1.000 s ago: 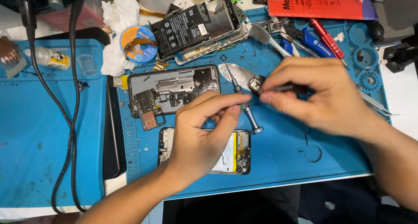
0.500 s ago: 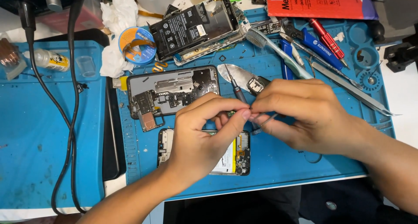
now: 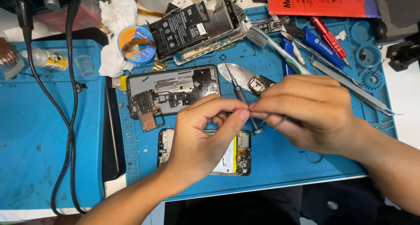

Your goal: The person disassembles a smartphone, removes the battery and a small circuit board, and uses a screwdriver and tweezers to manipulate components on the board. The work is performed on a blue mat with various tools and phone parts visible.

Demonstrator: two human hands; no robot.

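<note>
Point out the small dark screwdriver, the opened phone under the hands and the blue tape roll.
small dark screwdriver (image 3: 240, 95), head view, on its grey handle.
opened phone with yellow-edged battery (image 3: 243, 152), head view, on its right end.
blue tape roll (image 3: 137, 45), head view, on its ring, lower right side.

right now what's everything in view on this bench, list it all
work mat: 1, blue, centre
second mat: 1, blue, left
opened phone: 1, dark, mid mat
phone frame: 1, black, under left hand
phone with battery: 1, black, top
small screwdriver: 1, dark, beside the fingers
tape roll: 1, blue, top
tweezers: 1, silver, right
cable: 1, black, left
left hand: pinching
right hand: pinching
</note>
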